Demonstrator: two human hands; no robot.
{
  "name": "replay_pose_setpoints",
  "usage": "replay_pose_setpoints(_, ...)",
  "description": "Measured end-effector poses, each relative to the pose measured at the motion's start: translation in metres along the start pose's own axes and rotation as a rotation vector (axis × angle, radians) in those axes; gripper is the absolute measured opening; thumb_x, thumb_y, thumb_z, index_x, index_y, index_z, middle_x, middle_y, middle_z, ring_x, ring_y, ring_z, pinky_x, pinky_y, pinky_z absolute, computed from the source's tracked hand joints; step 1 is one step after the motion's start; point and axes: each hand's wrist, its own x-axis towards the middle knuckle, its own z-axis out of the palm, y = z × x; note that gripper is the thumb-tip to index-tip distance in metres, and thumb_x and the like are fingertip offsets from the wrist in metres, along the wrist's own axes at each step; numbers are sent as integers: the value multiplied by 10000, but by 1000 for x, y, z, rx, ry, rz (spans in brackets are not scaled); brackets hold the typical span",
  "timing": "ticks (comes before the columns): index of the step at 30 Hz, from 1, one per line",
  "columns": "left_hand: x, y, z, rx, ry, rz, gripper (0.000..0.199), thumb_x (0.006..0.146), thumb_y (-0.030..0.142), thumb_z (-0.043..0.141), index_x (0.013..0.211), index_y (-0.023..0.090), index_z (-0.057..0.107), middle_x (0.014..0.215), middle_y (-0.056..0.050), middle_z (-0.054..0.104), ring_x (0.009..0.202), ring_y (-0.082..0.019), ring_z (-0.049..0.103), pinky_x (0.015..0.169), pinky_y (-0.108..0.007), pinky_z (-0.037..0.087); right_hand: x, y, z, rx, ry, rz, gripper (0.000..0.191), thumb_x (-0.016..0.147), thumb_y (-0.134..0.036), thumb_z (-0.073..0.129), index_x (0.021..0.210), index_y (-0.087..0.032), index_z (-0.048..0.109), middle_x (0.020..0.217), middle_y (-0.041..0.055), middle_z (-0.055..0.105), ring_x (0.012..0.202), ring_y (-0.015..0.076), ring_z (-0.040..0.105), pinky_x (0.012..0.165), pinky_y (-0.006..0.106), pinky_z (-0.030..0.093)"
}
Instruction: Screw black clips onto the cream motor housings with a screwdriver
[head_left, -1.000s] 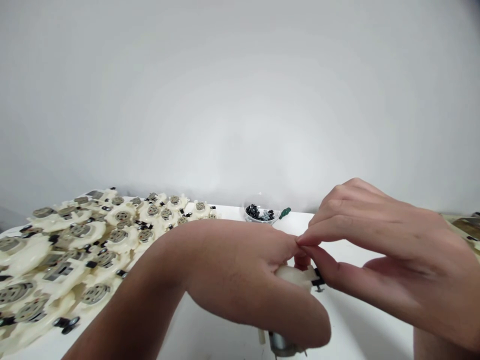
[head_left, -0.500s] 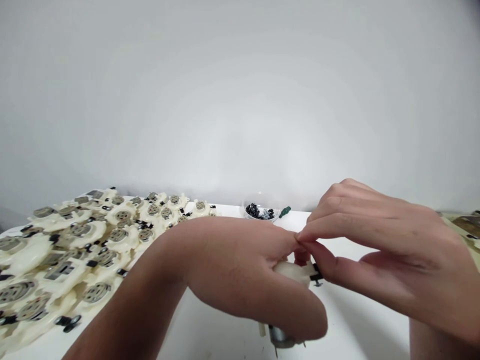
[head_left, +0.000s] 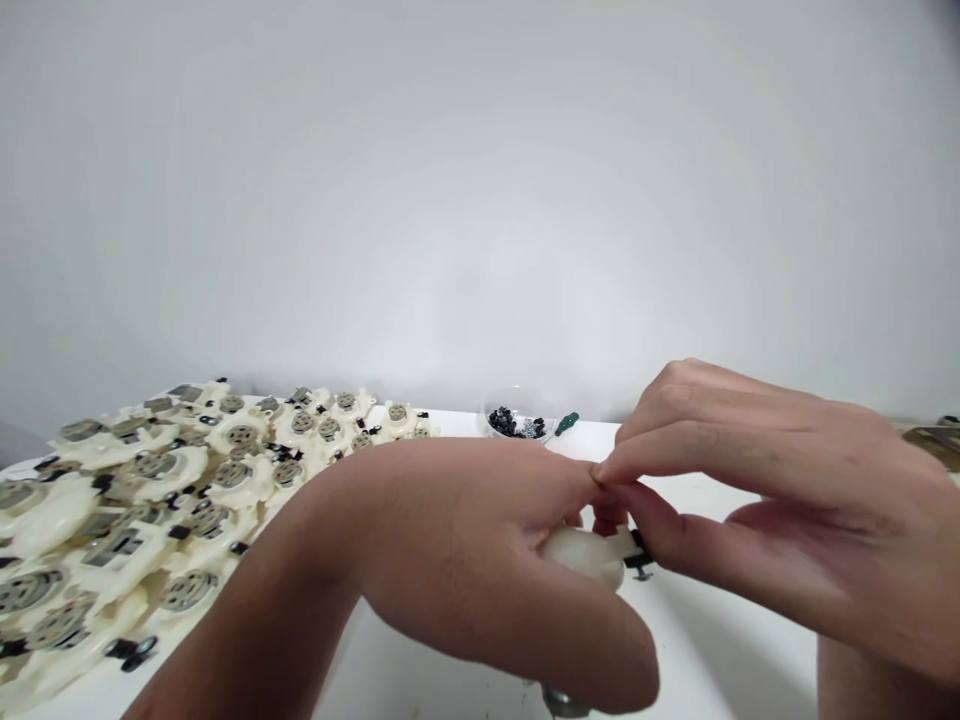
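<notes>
My left hand [head_left: 480, 570] is wrapped round a cream plastic housing [head_left: 583, 556] with a metal motor [head_left: 564, 703] showing below the thumb. At the housing's right end sits a black piece [head_left: 638, 550] with a small screw [head_left: 643, 574] sticking out underneath. My right hand [head_left: 750, 490] is closed, its thumb and forefinger pinched together against the left fingertips beside the black piece. Whatever lies between the pinched fingertips is hidden.
Many cream housings with motors [head_left: 240, 437] cover the left of the white table [head_left: 405, 650]. Near the wall stands a clear bowl [head_left: 516, 437] of black pieces and screws, with a green-handled tool [head_left: 566, 423] beside it. Another part-covered surface [head_left: 934, 447] lies at the far right.
The held housing and motor sit slightly lower, and the motor is more hidden by my left thumb. Both hands keep their grip. The background has shifted slightly left.
</notes>
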Motion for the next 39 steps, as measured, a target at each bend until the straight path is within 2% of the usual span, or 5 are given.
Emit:
replay_pose_setpoints(5,0,-1,0,26,-33,-15,163,755,351,589,732,200,646,703,31,614,663,-157,592,540,-224,445,2,-2,-1,29,11,1,179,860,-100,691,963,-239,733,765,36,693,709,219,627,618,365,458)
replay_pose_setpoints(16,-1,6,6,84,51,-31,160,738,341,620,751,182,621,725,36,574,659,-129,540,541,-197,414,6,-2,1,73,43,-6,221,840,-58,679,975,-219,744,750,16,699,653,177,632,582,325,485)
replay_pose_setpoints(23,-2,7,3,131,85,47,159,757,346,633,803,196,655,704,59,589,663,-117,545,534,-192,382,7,-6,-1,66,58,-11,242,832,-44,660,974,-221,747,740,18,692,651,176,635,554,308,495)
replay_pose_setpoints(31,-2,2,5,164,155,50,213,759,397,667,813,191,668,725,59,622,627,-106,532,504,-194,371,10,-7,-3,37,64,-29,237,845,-46,652,971,-224,745,743,19,693,656,172,638,553,301,497)
replay_pose_setpoints(39,-4,6,5,204,188,107,177,763,374,662,808,203,654,720,68,616,615,-95,518,505,-197,356,13,-9,-3,50,79,-16,262,820,-23,642,939,-230,749,715,14,690,629,168,638,529,292,496)
